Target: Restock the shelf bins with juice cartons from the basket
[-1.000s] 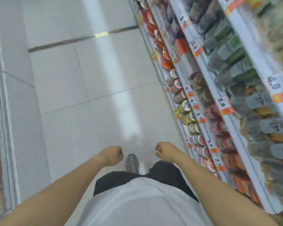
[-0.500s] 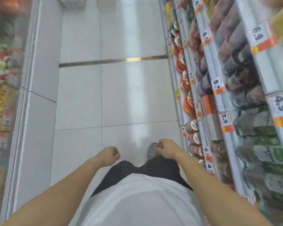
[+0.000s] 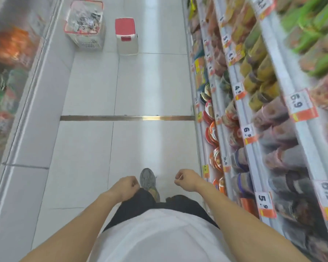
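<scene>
A white basket with a red rim [image 3: 95, 43] stands on the floor far ahead at the left, filled with blurred packs I cannot identify as juice cartons. My left hand [image 3: 126, 186] and my right hand [image 3: 186, 181] are held low in front of my waist, well short of the basket. The fingers of both hands are loosely curled and hold nothing. No shelf bin for juice is recognisable among the blurred shelves.
A white step stool with a red top [image 3: 126, 35] stands right of the basket. Stocked shelves with price tags [image 3: 250, 133] line the right side. A white display case [image 3: 36, 110] runs along the left. A metal strip [image 3: 127, 118] crosses the tiled aisle.
I have moved forward along the aisle; the basket and stool have come into view ahead and the metal floor strip is closer. Both hands stay curled and hold nothing.
</scene>
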The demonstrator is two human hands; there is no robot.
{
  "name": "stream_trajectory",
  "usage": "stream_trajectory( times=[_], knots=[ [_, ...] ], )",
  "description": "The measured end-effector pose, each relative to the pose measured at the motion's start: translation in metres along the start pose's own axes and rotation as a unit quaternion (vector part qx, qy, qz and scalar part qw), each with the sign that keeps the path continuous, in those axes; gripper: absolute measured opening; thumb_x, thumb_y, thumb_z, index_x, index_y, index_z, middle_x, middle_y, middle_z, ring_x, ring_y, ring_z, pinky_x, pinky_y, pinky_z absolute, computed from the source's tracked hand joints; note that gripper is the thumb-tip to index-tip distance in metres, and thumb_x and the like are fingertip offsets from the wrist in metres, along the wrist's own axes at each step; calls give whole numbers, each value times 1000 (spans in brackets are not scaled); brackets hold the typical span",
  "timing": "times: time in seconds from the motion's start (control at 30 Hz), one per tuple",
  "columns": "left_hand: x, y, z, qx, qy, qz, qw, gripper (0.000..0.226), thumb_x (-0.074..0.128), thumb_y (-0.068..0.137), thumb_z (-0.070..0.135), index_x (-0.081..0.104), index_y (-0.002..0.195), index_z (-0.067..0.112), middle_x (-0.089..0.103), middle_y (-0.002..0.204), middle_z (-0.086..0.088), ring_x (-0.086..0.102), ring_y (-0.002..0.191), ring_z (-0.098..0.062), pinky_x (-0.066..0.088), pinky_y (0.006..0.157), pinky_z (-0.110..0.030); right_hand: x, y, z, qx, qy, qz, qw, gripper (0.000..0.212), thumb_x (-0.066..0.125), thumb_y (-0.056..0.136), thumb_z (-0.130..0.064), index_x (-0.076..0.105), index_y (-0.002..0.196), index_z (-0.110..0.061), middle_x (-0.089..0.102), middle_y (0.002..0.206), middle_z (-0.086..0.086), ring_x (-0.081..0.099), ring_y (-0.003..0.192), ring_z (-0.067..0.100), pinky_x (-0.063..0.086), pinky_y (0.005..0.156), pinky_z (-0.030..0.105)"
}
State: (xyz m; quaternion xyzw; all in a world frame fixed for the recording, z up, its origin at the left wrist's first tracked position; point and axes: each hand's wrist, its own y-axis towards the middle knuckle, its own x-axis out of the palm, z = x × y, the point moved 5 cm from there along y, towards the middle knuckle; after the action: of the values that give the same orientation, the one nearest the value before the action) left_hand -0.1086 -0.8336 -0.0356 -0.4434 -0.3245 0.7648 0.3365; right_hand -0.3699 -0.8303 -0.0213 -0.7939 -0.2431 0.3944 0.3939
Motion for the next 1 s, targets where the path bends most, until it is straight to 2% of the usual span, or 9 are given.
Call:
stream_trajectory(
  times=[0.13,0.23,0.4,0.57,0.7,0.8,1.0],
  knots=[
    [-93,50,29,3,-6,-1,1000,20,49,96,30,63,102,16,66,104,-1,62,94,-19,51,85,-31,-99,46,-54,-14,33,49,998,22,57,95,-31,61,112,-18,62,107,2,60,90,17,44,72,22],
    [-159,92,49,2,-14,6,1000,21,49,95,32,62,102,18,65,104,1,62,94,-18,52,86,-33,-159,86,-91,-24,50,65,996,24,56,97,-31,61,116,-18,64,111,1,61,95,17,46,77,24],
    [-257,187,83,-5,-19,6,1000,18,49,94,33,62,99,20,65,102,2,62,93,-17,52,83,-31,-253,178,-133,-17,74,53,996,20,59,95,-30,63,109,-16,61,102,-1,59,97,18,44,79,27],
    [-364,271,131,-33,-27,13,999,18,50,94,33,62,98,20,66,102,2,63,94,-16,52,87,-32,-358,269,-169,-31,71,41,996,13,58,94,-27,62,100,-16,63,94,-1,61,93,20,46,76,29],
    [-455,323,178,-24,-39,32,998,16,50,94,33,61,94,21,66,97,3,62,92,-17,50,87,-32,-442,326,-208,-34,57,13,998,22,59,93,-32,64,108,-17,62,104,-2,58,93,16,42,74,25],
    [-523,363,206,-19,-65,59,996,17,50,94,31,63,97,21,66,99,6,63,92,-15,51,83,-30,-507,372,-243,-42,55,13,998,24,59,93,-30,66,110,-15,63,109,0,58,95,16,43,79,25],
    [-643,471,239,-12,-69,48,996,19,50,95,32,63,103,20,64,105,5,61,98,-16,50,89,-33,-623,479,-308,-41,45,16,998,26,58,95,-32,63,114,-15,65,116,4,59,98,19,46,81,28]
  ],
)
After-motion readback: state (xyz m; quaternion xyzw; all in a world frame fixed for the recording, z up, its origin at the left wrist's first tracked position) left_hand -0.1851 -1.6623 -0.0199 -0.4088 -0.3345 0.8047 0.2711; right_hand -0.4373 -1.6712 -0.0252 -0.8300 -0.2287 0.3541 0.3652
